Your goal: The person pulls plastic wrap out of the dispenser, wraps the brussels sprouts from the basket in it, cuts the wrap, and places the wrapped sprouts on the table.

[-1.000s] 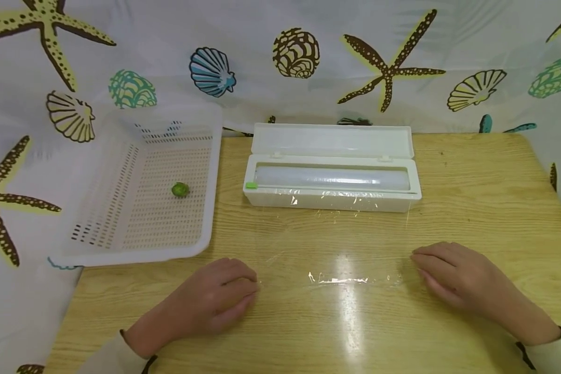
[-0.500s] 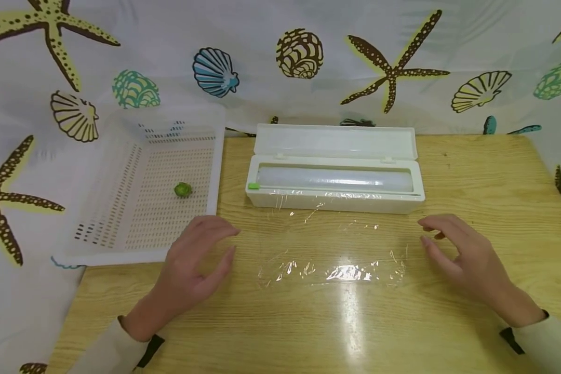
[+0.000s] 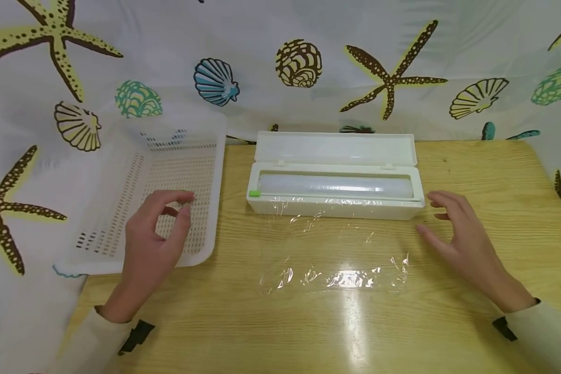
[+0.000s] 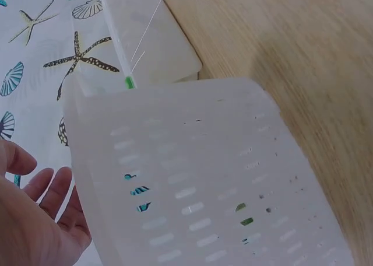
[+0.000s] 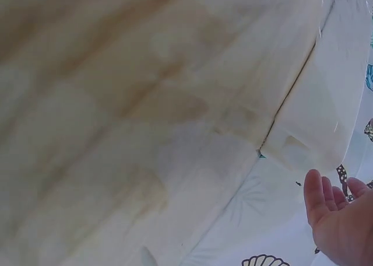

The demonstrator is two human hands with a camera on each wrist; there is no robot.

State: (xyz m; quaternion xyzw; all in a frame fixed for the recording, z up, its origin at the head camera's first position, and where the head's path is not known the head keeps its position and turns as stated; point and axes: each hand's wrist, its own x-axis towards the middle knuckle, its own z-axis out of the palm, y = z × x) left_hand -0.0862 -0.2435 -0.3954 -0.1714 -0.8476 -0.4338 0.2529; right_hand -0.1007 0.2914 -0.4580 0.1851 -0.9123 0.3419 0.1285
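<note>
Over the white slotted basket (image 3: pixel 213 208), my left hand (image 3: pixel 155 234) reaches in with thumb and forefinger apart, fingertips beside a small round green vegetable. That green vegetable (image 4: pixel 247 221) shows through the basket's slots in the left wrist view; in the head view the forefinger hides nearly all of it. My right hand (image 3: pixel 465 254) is at the right end of a white cling film box (image 3: pixel 336 209), fingers loosely bent and thumb apart. Inside the box, whose lid is raised, lies a film roll (image 3: pixel 332 185). A clear sheet of cling film (image 3: pixel 348 279) stretches from it across the table.
A green slider (image 3: pixel 254 193) sits at the left end of the box's front edge. The wooden table (image 3: pixel 299 332) carries basket and box. Behind and at the sides hangs a white cloth (image 3: pixel 262 31) printed with shells and starfish.
Both hands have left the front corners of the film sheet. The left moved leftward over the basket, the right moved forward to the box's end. The sheet now lies wrinkled.
</note>
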